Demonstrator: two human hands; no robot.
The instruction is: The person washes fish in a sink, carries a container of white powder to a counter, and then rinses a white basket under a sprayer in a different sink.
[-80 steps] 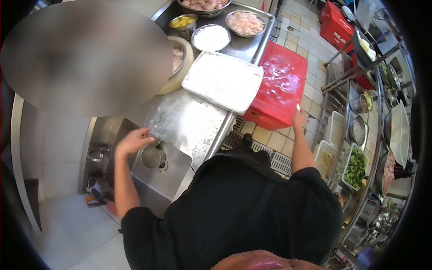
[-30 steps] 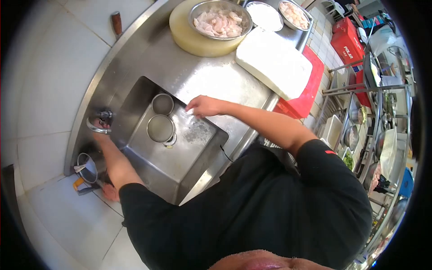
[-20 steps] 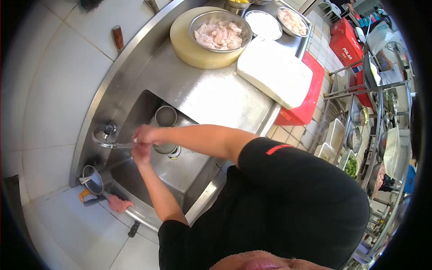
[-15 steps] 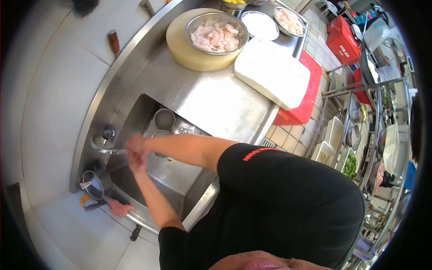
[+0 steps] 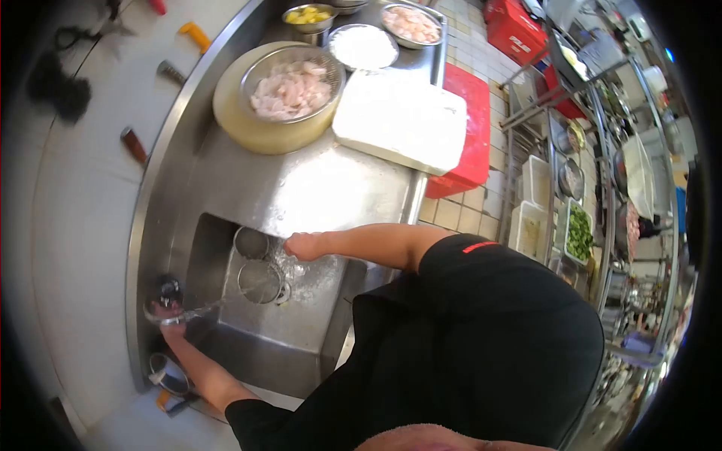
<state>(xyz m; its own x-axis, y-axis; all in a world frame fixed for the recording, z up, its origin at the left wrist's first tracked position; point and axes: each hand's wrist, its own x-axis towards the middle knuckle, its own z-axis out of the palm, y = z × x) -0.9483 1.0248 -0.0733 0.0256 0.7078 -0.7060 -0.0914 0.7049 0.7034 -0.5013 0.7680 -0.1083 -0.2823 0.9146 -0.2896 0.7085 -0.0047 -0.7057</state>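
Note:
At the sink's left rim, my left hand (image 5: 170, 319) reaches the tap (image 5: 167, 292) and its fingers close at the handle, partly hidden by the spout. Water runs from the spout into the steel sink (image 5: 271, 327). My right hand (image 5: 302, 246) hangs over the sink's far edge, fingers curled in with nothing visible in them. Below it, two round metal containers (image 5: 259, 282) stand in the basin, the nearer one under the stream. Wet splashes shine on the basin floor.
Pale sliced meat fills a colander (image 5: 248, 101) on a round board (image 5: 233, 131). Beside it lie a white block (image 5: 398, 124) and a bowl of white powder (image 5: 362, 46). A red crate (image 5: 466, 113) stands beyond the counter; metal shelves (image 5: 519, 113) line the right. Knives hang along the left wall.
My hands, together under the water before, have come apart. The left went to the tap; the right moved rightward over the basin. The view has shifted too.

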